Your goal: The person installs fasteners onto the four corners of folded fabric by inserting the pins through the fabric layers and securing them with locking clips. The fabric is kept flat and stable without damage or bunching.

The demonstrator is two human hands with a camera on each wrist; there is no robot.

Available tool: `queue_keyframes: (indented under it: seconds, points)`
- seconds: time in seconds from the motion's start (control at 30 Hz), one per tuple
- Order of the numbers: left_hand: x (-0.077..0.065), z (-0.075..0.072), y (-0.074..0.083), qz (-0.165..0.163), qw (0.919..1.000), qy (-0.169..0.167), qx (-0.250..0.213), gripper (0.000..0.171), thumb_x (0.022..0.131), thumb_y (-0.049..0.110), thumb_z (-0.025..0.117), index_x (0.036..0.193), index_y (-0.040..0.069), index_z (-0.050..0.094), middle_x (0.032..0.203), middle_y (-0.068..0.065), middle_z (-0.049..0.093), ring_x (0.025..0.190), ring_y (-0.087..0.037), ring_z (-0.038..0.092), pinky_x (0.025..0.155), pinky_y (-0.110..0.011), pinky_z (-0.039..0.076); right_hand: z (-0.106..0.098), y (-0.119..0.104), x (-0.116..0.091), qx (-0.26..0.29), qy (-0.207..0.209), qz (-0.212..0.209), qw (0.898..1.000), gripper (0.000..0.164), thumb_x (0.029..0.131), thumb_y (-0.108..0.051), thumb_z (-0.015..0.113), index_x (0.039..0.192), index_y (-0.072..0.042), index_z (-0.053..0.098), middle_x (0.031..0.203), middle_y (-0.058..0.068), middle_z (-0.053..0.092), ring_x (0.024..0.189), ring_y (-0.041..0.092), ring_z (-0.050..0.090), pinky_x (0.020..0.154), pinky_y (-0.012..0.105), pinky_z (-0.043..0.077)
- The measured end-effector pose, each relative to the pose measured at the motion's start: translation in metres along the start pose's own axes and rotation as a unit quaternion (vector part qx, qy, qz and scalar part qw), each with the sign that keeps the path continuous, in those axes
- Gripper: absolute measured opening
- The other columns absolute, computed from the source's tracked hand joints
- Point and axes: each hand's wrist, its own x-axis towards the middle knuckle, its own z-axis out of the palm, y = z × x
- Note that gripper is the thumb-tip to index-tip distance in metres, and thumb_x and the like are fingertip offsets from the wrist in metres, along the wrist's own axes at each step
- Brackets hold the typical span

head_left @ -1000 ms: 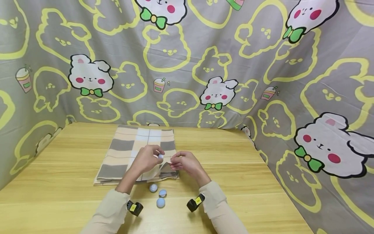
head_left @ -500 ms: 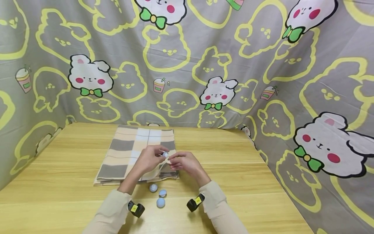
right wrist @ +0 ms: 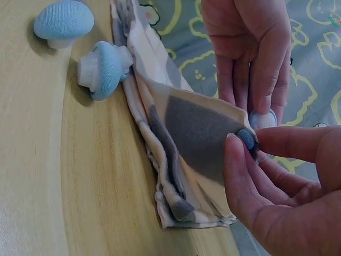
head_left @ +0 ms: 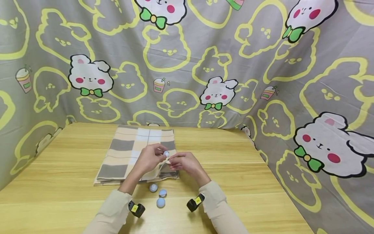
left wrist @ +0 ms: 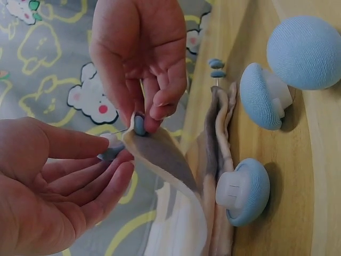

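Both hands meet at the lifted corner of a plaid cloth (head_left: 124, 156), a pale-blue clip (left wrist: 111, 151) on one side and a small blue cap (right wrist: 246, 139) on the other

The clip, a blue dome with a white base, is just beside the raised corner, above the cloth's near right part. The left hand (head_left: 149, 158) pinches it between curled thumb and fingers, and a thin pin runs from it toward the corner; whether the point has gone into the fabric cannot be told. The right hand (head_left: 187, 163) is closed in a pinch too, thumb and fingers on the corner and the small blue cap lying against it.

The rest of the cloth, beige, grey and white, lies folded in layers on the wood-grain tabletop (head_left: 228, 178).

Toward the person, just beyond the cloth's near edge, three more mushroom-shaped pieces sit close together: a tipped piece (head_left: 153, 188) nearest the cloth with its white stem showing, a middle piece (head_left: 162, 193) on its side, and a dome-up piece (head_left: 160, 202) nearest the person.

Cream sleeves (head_left: 219, 208) cover the forearms, with a black wrist camera (head_left: 136, 209) at each cuff. A grey curtain (head_left: 181, 42) printed with rabbits and yellow outlines rises behind.
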Motion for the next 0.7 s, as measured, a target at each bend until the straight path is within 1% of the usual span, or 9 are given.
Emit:
queue_keyframes:
  seconds: [0.43, 0.7]
  points:
    - [-0.0002, 0.0003, 0.0006, 0.011, 0.9998, 0.005, 0.017, 0.018, 0.092, 0.007, 0.073, 0.109, 0.008, 0.073, 0.101, -0.01, 0.078, 0.099, -0.027, 0.074, 0.081, -0.042, 0.059, 0.0001, -0.0005, -0.0007, -0.004, 0.006, 0.002, 1.0, 0.023, 0.094, -0.005, 0.065, 0.109, 0.014, 0.069, 0.086, 0.012, 0.075, 0.073, 0.014, 0.071, 0.079, 0.035, 0.061]
    - [-0.0014, 0.0001, 0.0009, 0.019, 0.9993, 0.013, 0.03, 0.019, 0.089, 0.007, 0.075, 0.108, 0.009, 0.075, 0.098, -0.009, 0.078, 0.094, -0.026, 0.075, 0.077, -0.04, 0.059, 0.0, 0.0007, 0.0005, -0.007, 0.004, 0.003, 1.0, 0.024, 0.094, -0.004, 0.064, 0.109, 0.015, 0.068, 0.082, 0.007, 0.074, 0.073, 0.014, 0.071, 0.075, 0.032, 0.061]
